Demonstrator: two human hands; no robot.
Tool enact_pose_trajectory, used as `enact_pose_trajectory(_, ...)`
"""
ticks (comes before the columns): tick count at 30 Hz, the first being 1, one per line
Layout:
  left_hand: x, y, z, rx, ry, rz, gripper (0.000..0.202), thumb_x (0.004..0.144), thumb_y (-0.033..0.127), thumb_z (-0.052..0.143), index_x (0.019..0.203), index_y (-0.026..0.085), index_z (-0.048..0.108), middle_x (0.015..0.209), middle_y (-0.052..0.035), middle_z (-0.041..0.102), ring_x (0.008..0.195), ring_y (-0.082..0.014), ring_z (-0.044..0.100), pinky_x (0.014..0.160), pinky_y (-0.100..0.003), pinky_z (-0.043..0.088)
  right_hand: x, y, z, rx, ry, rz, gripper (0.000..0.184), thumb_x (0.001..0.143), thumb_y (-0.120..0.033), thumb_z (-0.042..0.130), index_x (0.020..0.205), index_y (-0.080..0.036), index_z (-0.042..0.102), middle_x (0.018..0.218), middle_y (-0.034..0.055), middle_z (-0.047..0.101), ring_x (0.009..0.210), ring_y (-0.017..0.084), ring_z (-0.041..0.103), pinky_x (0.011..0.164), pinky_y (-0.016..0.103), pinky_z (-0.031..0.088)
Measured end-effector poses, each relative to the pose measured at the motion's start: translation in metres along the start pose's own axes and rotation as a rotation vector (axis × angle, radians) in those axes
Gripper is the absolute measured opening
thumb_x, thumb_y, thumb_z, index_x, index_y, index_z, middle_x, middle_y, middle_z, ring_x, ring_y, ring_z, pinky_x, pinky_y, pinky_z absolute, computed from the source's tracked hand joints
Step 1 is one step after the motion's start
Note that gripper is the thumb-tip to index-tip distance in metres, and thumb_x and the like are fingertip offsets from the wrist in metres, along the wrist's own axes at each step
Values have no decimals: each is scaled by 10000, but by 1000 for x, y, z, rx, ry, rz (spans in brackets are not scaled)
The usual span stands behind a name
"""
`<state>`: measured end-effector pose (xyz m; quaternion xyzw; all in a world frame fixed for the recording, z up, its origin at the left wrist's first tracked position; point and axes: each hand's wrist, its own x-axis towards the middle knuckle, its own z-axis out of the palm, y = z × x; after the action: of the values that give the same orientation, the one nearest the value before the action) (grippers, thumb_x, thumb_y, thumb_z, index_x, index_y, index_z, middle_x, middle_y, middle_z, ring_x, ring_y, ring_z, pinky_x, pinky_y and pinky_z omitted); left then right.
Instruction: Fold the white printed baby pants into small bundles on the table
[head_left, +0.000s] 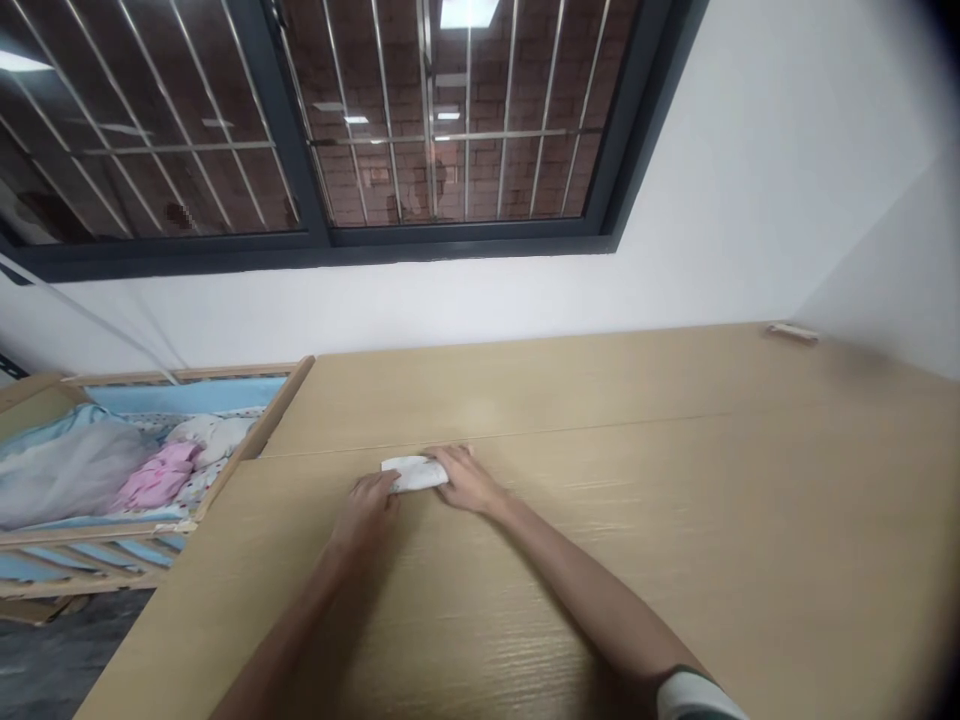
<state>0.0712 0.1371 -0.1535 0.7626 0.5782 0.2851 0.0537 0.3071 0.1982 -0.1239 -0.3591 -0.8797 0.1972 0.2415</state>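
Note:
A small folded white tissue [415,474] lies on the broad wood-grain board [570,560], just in front of the seam that runs across it. My left hand [373,500] grips the tissue's left end, its fingers curled at the edge. On the right end, my right hand [466,482] has its fingers closed over the tissue, with the thumb side towards me. Both hands rest low on the board, and the underside of the tissue is hidden.
To the left stands a wooden crib [259,440] with light blue lining, holding a pink cloth [161,475] and pale bedding. Behind the board are a white wall [480,300] and a dark-framed barred window [465,240]. A small pale strip [793,332] lies at the far right corner.

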Motion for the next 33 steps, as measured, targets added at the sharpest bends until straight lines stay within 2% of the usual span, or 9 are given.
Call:
enact_pose_trajectory(3, -3, 13, -14, -50, 23, -73, 284, 946, 310, 419, 1091, 187, 629, 1041, -99, 730, 959, -256, 697, 860, -384, 556, 16, -1, -10, 283, 116, 92, 478, 854, -208, 597, 1314, -214, 466, 1121, 66, 663, 1019, 236, 616, 947, 404, 422)
enact_pose_trajectory(6, -15, 27, -18, -207, 0, -242, 397, 952, 409, 488, 1275, 181, 523, 908, -47, 725, 774, -212, 702, 691, -309, 555, 26, 3, -14, 529, 130, 160, 475, 880, -304, 622, 1301, -226, 416, 988, 18, 646, 856, 192, 624, 767, 312, 470)
enact_pose_trajectory(9, -24, 40, -9, -251, -103, -410, 536, 933, 448, 541, 1362, 150, 420, 783, -13, 695, 695, -220, 685, 661, -317, 529, 32, 12, -3, 494, 70, 233, 473, 851, -336, 691, 1247, -221, 459, 901, -5, 622, 785, 176, 608, 713, 289, 464)
enact_pose_trajectory(15, -24, 59, 1, -44, -159, -477, 324, 965, 368, 509, 1225, 176, 528, 959, -114, 711, 932, -293, 693, 794, -389, 502, 41, 25, 23, 301, 47, 293, 373, 842, -208, 698, 1182, -165, 551, 970, 53, 656, 890, 195, 629, 816, 329, 487)
enact_pose_trajectory(20, -38, 88, -3, 224, -55, -256, 439, 1002, 388, 434, 1354, 139, 515, 1276, -192, 625, 1181, -327, 589, 968, -442, 470, 32, -7, 4, 179, 6, 71, 417, 946, -303, 618, 1343, -198, 549, 1392, 142, 578, 1326, 287, 503, 1112, 483, 346)
enact_pose_trajectory(23, -56, 106, 12, 373, -3, -64, 515, 997, 414, 425, 1370, 79, 546, 1399, -220, 558, 1305, -362, 504, 1053, -476, 436, 17, -37, -3, 133, -170, -215, 461, 1028, -412, 482, 1464, -260, 496, 1568, 99, 437, 1448, 280, 397, 1187, 479, 278)
enact_pose_trajectory(26, -71, 115, 31, 412, -111, -41, 468, 992, 430, 440, 1254, 120, 673, 1297, -205, 643, 1246, -390, 553, 1042, -537, 439, 3, -55, 7, 191, -378, -338, 480, 1058, -450, 394, 1489, -265, 496, 1579, 63, 430, 1465, 238, 385, 1211, 413, 278)
enact_pose_trajectory(30, -76, 116, 41, 375, -208, -44, 423, 1019, 420, 414, 1222, 203, 715, 1241, -166, 689, 1159, -378, 615, 1006, -564, 458, -5, -48, 28, 129, -488, -336, 527, 1053, -481, 395, 1478, -195, 520, 1539, 94, 476, 1501, 213, 315, 1245, 389, 208)
enact_pose_trajectory(33, -74, 118, 40, 425, -145, -77, 439, 1008, 402, 462, 1269, 126, 680, 1309, -221, 638, 1254, -403, 557, 1038, -558, 445, 3, -28, 33, 51, -493, -314, 556, 1054, -480, 382, 1525, -191, 449, 1592, 87, 390, 1526, 206, 250, 1262, 403, 142)
